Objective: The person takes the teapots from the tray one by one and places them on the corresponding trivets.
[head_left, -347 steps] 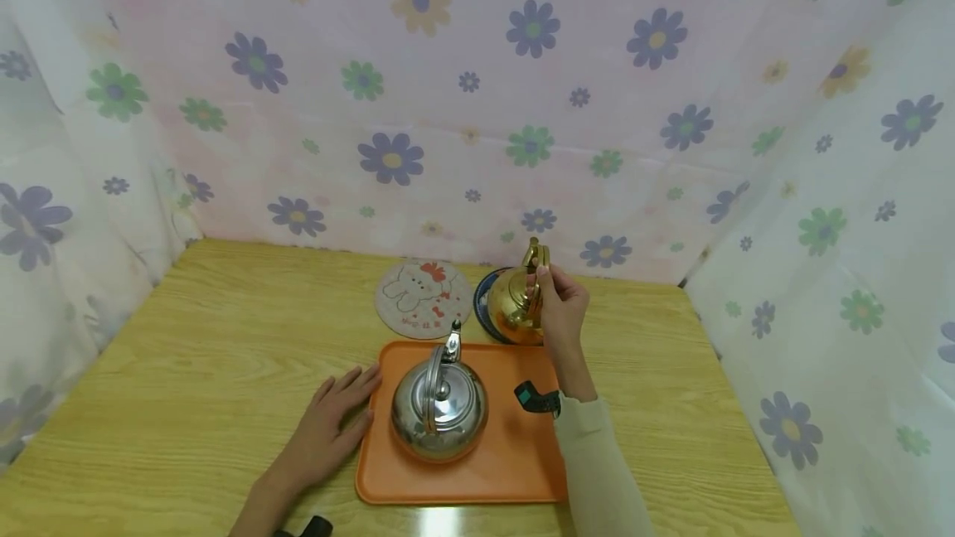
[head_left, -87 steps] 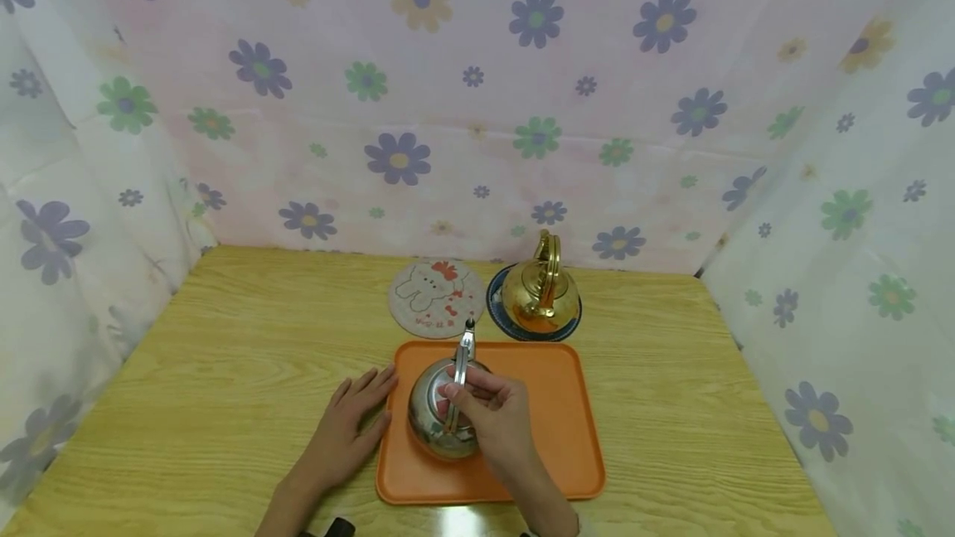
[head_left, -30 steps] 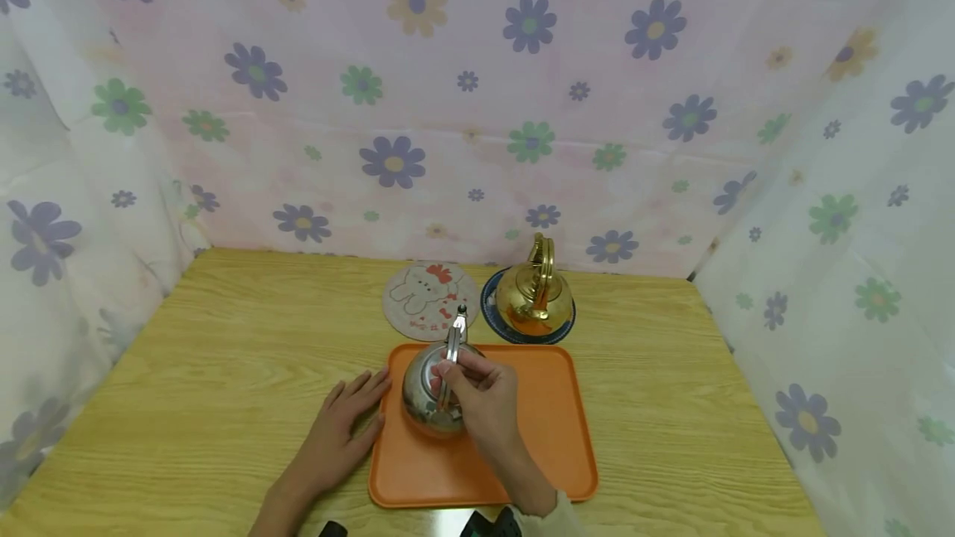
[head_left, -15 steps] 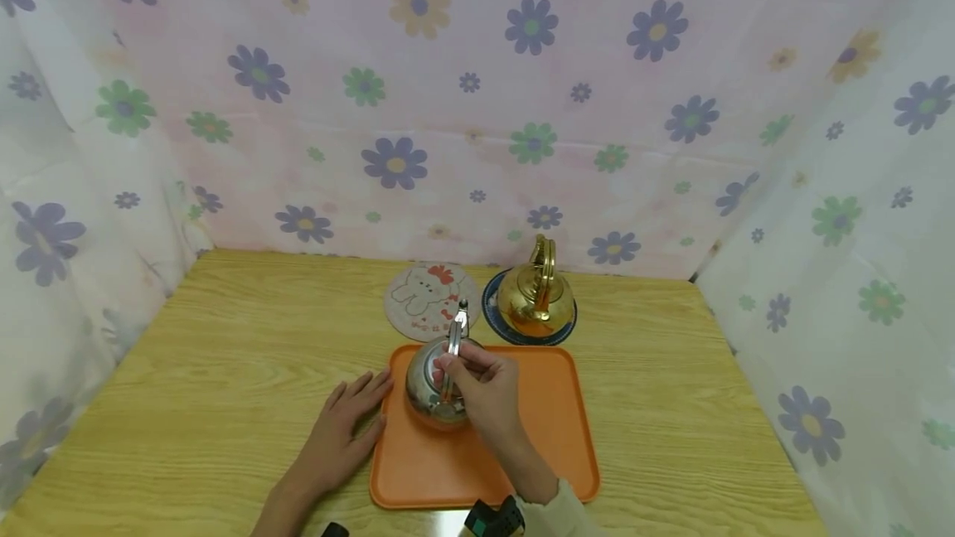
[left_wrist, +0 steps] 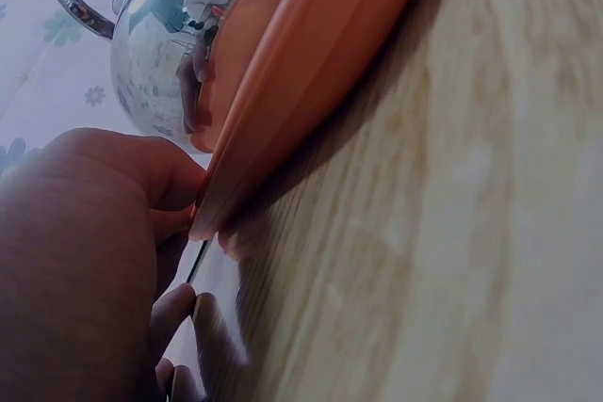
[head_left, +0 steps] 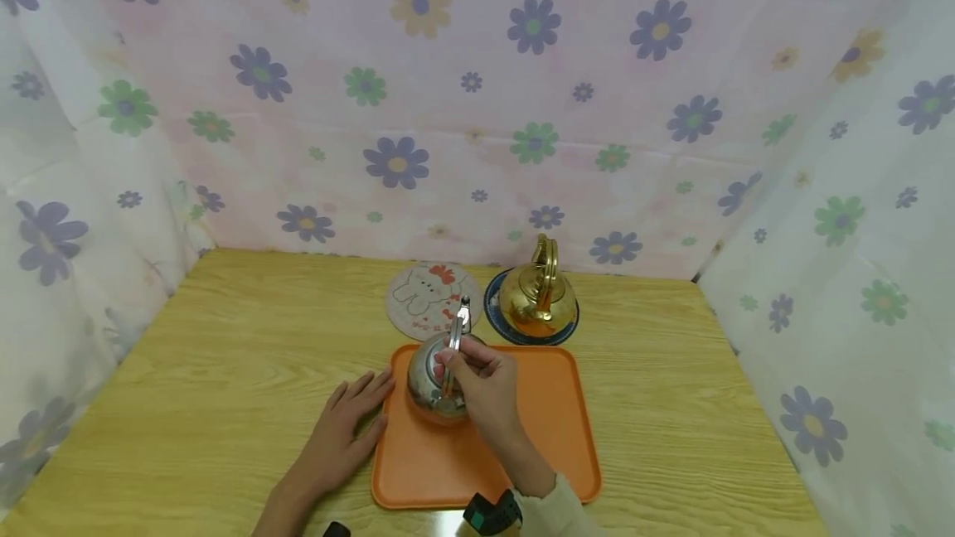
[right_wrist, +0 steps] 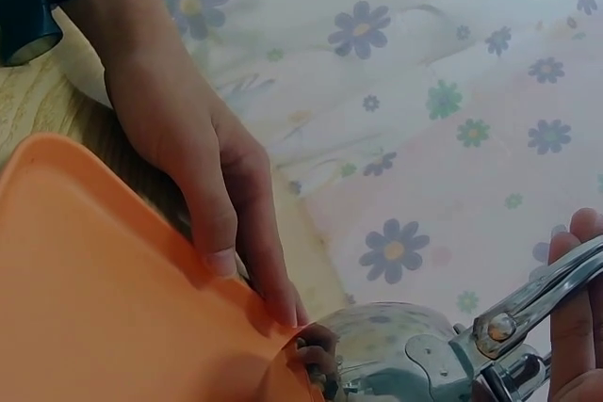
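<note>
My right hand [head_left: 494, 400] pinches the looped handle of a silver kettle [head_left: 427, 394], thumb on the near side. The kettle stands over the back left part of an orange tray [head_left: 555, 429], its spout pointing away. Whether its base touches the tray is hard to tell. At the tray's left rim my left hand [head_left: 341, 431] lies with fairly straight fingers. Its thumb and fingertips touch the rim, as the left wrist view shows on the tray [left_wrist: 311, 63]. In the right wrist view, my right fingers [right_wrist: 572, 336] wrap under the handle beside the kettle body [right_wrist: 386, 345].
Behind the tray, a golden kettle [head_left: 520, 305] stands on a round blue mat [head_left: 492, 315]. A round pale mat with a rabbit picture [head_left: 418, 295] lies left of it. Flowered curtains [head_left: 462, 114] enclose the wooden table [head_left: 246, 338] at the back and sides.
Earlier my right hand held the golden kettle's handle; that kettle now stands released. My right hand grips the silver kettle, which has shifted slightly toward the back. The left hand stays at the rim.
</note>
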Motion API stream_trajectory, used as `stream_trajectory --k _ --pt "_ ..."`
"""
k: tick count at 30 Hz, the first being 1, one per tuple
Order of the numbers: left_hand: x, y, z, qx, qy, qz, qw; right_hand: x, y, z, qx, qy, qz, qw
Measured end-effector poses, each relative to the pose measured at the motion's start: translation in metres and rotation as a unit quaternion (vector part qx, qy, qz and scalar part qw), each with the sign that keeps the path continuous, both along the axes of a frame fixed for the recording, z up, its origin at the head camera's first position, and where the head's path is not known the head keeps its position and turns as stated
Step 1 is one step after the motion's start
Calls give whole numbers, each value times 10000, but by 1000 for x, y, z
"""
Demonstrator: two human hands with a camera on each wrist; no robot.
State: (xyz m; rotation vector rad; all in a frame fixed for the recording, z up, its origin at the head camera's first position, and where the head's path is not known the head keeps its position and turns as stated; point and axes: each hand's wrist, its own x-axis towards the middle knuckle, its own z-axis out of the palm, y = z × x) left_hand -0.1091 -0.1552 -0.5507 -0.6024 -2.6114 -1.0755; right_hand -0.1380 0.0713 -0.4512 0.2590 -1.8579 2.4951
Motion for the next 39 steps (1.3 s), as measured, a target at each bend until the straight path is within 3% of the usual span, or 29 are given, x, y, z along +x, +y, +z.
stream_trajectory --k 25,32,39 --pt "0 2 3 12 -8 -14 10000 -6 -10 -4 -185 366 -206 9989" --pt "-1 0 5 94 -197 -30 9998 -8 -14 -5 -14 469 -356 9983" --pt "-1 0 1 79 -112 -20 9999 -5 -15 -4 154 570 -194 9981"
